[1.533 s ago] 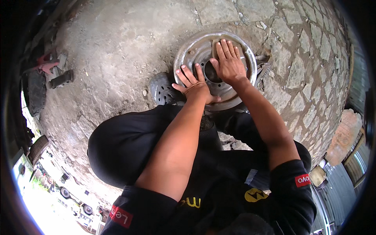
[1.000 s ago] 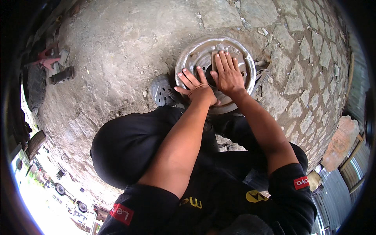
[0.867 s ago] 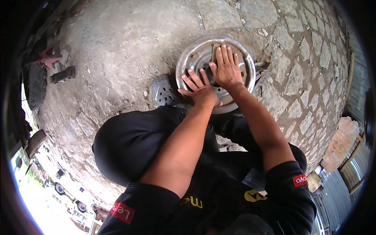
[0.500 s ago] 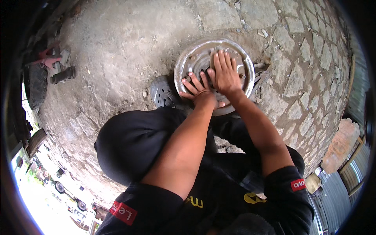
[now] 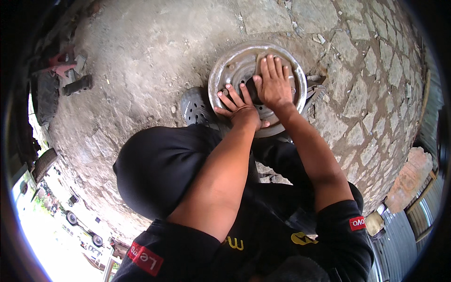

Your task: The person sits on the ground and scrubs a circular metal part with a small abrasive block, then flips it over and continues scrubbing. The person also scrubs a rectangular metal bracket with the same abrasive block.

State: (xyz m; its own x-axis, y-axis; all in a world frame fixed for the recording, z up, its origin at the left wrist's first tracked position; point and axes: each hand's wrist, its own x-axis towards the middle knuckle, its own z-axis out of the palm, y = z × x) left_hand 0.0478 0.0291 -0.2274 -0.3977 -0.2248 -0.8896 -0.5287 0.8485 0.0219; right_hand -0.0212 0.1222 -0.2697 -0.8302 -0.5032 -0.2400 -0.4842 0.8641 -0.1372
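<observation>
Stonework (image 5: 357, 96) flanks a disc (image 5: 240, 70) — left hand (image 5: 243, 113) atop, fingers splayed, right hand (image 5: 275, 89) flat, perhaps on sandpaper (image 5: 259, 61).

White-lettered red labels (image 5: 145, 259) mark both sleeves (image 5: 336, 218), yellow lettering (image 5: 236, 243) the black shirt (image 5: 268, 230).

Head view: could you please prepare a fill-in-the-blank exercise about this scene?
1. The bare left hand and bare right hand lie over one round, silvery metal wheel, the ____ hand reaching higher in the picture.
2. The grey, perforated clog appears to the ____ of the wheel.
3. The short fabric sleeves are mainly ____.

right; left; black
</observation>
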